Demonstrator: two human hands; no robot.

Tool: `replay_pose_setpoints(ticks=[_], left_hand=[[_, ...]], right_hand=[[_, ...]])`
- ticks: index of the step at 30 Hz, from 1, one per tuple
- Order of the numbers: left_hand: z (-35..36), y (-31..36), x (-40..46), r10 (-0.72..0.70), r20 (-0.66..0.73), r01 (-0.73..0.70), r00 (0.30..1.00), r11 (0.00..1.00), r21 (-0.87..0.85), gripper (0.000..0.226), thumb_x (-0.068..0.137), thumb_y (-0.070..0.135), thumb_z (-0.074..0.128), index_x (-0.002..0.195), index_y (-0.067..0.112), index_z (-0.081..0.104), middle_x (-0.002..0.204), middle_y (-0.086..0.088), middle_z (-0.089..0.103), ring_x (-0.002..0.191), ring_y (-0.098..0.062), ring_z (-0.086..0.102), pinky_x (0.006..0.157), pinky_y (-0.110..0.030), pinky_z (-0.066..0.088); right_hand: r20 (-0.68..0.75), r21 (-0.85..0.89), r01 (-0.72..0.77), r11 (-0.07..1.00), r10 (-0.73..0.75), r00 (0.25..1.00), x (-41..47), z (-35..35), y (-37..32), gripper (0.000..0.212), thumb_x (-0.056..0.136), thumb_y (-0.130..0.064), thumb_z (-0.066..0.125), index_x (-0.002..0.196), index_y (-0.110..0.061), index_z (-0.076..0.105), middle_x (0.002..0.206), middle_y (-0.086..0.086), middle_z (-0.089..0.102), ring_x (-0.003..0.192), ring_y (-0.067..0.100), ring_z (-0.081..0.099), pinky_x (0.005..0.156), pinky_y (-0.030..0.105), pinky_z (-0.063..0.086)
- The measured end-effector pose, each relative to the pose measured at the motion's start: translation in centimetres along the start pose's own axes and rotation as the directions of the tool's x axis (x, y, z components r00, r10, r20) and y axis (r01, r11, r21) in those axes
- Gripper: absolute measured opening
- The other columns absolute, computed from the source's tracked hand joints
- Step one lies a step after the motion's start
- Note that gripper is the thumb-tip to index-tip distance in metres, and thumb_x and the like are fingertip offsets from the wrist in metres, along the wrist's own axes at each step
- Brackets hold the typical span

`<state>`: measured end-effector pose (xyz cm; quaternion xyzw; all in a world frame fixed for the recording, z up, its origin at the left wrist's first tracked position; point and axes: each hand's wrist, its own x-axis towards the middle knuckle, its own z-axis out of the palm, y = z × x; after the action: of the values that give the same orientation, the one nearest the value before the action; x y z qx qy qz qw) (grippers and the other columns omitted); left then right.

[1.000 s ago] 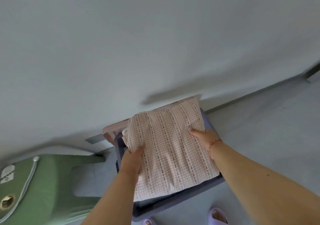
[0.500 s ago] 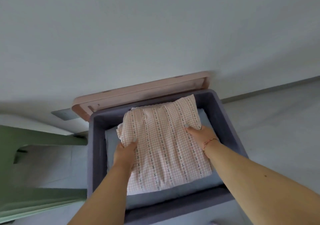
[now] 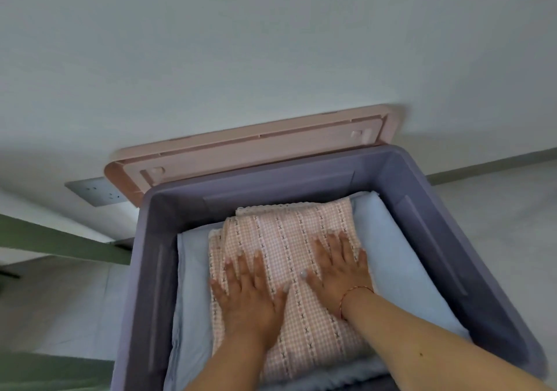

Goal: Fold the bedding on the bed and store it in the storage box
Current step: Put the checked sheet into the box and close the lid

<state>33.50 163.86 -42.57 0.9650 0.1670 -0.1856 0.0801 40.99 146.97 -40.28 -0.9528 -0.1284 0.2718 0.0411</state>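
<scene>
Soft, even daylight; faint shadows, slight motion blur, wide-angle edge bending.

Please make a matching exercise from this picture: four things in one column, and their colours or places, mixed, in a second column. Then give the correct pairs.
Things:
1. storage box
2. lid
3. checked bedding
4. blue bedding

Descriptions:
A. pink, leaning behind the box
B. under both flat hands
C. purple, open
D. lowest layer in the box

Pairs: 1-C, 2-A, 3-B, 4-D. The left hand and right hand press the checked bedding.
</scene>
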Motion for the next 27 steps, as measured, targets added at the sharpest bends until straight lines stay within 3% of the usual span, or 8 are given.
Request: replay_pose_setpoints(ticks=[4, 10, 13, 15, 18, 20, 23, 27], left_hand=[[2.7, -0.5, 1.0, 0.024, -0.025, -0.025, 0.999, 0.999, -0.041, 0.081, 0.093, 0.069, 0.019, 0.150, 0.012, 0.032, 0.151, -0.019, 0.038, 0.139, -0.040, 0.028, 0.110, -0.061, 0.005], [-1.3, 0.0, 1.7, 0.040, -0.126, -0.042, 0.991, 0.999, -0.008, 0.113, 0.066, 0.077, -0.031, 0.155, 0.018, 0.004, 0.162, -0.011, 0.006, 0.149, -0.031, -0.002, 0.109, -0.053, -0.022], [-6.9, 0.7, 3.2, 0.051, -0.307, -0.076, 0.950, 0.995, -0.068, 0.089, 0.086, 0.067, -0.006, 0.152, 0.015, 0.022, 0.157, -0.009, 0.024, 0.147, -0.026, 0.013, 0.119, -0.046, -0.001], [-11.4, 1.5, 4.6, -0.038, -0.429, -0.126, 0.903, 0.929, -0.348, 0.064, 0.098, 0.054, 0.023, 0.142, 0.011, 0.040, 0.146, -0.010, 0.042, 0.137, -0.027, 0.033, 0.116, -0.041, 0.021], [-17.7, 2.4, 7.9, -0.290, -0.337, -0.101, 0.896, 0.607, -0.789, 0.033, 0.100, 0.036, 0.039, 0.098, 0.009, 0.059, 0.107, -0.009, 0.060, 0.096, -0.026, 0.056, 0.085, -0.036, 0.045], [-20.7, 2.3, 9.7, -0.346, -0.135, -0.061, 0.928, 0.216, -0.974, 0.025, 0.099, 0.028, 0.042, 0.078, 0.017, 0.051, 0.096, -0.007, 0.058, 0.082, -0.022, 0.056, 0.084, -0.036, 0.049], [-22.5, 2.0, 10.9, -0.274, 0.067, -0.011, 0.959, -0.274, -0.962, 0.018, 0.102, 0.024, 0.045, 0.102, 0.010, 0.056, 0.096, -0.008, 0.059, 0.078, -0.017, 0.061, 0.070, -0.031, 0.054], [-23.1, 2.3, 11.0, -0.210, 0.080, -0.032, 0.974, -0.482, -0.875, 0.028, 0.105, 0.013, 0.036, 0.128, 0.003, 0.048, 0.087, -0.011, 0.058, 0.075, -0.019, 0.062, 0.075, -0.032, 0.054]], right_hand=[[-0.033, -0.005, 0.002, 1.000, -0.002, 0.999, 0.8, 2.0, -0.1, 0.082, 0.070, -0.076, -0.014, 0.135, -0.032, -0.034, 0.154, 0.000, -0.031, 0.140, 0.022, -0.031, 0.113, 0.049, -0.017], [-0.256, 0.027, 0.009, 1.000, -0.002, 0.967, 2.3, -2.0, -0.3, 0.083, 0.079, -0.062, -0.006, 0.143, -0.024, 0.031, 0.147, 0.002, 0.031, 0.137, 0.022, 0.023, 0.113, 0.041, 0.012], [-0.403, 0.261, 0.054, 0.964, 0.058, 0.913, 3.7, -7.2, -1.0, 0.069, 0.087, -0.058, 0.005, 0.096, -0.017, 0.060, 0.106, 0.005, 0.059, 0.107, 0.026, 0.051, 0.089, 0.037, 0.037], [-0.424, 0.585, 0.164, 0.794, 0.127, 0.897, 4.7, -11.2, -1.7, 0.059, 0.098, -0.051, 0.020, 0.080, -0.009, 0.058, 0.087, 0.010, 0.059, 0.093, 0.032, 0.055, 0.084, 0.039, 0.043], [-0.277, 0.945, 0.225, 0.237, 0.215, 0.937, 6.5, -16.9, -2.9, 0.052, 0.101, -0.044, 0.028, 0.106, -0.002, 0.059, 0.095, 0.013, 0.063, 0.091, 0.028, 0.058, 0.092, 0.042, 0.046], [-0.162, 0.980, 0.180, -0.085, 0.184, 0.969, 7.4, -19.5, -3.5, 0.049, 0.101, -0.041, 0.035, 0.124, -0.001, 0.050, 0.114, 0.017, 0.063, 0.100, 0.028, 0.061, 0.091, 0.037, 0.048], [-0.058, 0.945, 0.088, -0.314, 0.105, 0.993, 7.5, -21.4, -4.3, 0.047, 0.100, -0.033, 0.044, 0.137, -0.004, 0.040, 0.130, 0.022, 0.054, 0.120, 0.031, 0.054, 0.092, 0.036, 0.046], [-0.019, 0.876, 0.063, -0.479, 0.095, 0.995, 7.3, -21.7, -4.7, 0.039, 0.103, -0.016, 0.034, 0.136, 0.004, 0.039, 0.137, 0.018, 0.050, 0.126, 0.028, 0.049, 0.095, 0.032, 0.043]])
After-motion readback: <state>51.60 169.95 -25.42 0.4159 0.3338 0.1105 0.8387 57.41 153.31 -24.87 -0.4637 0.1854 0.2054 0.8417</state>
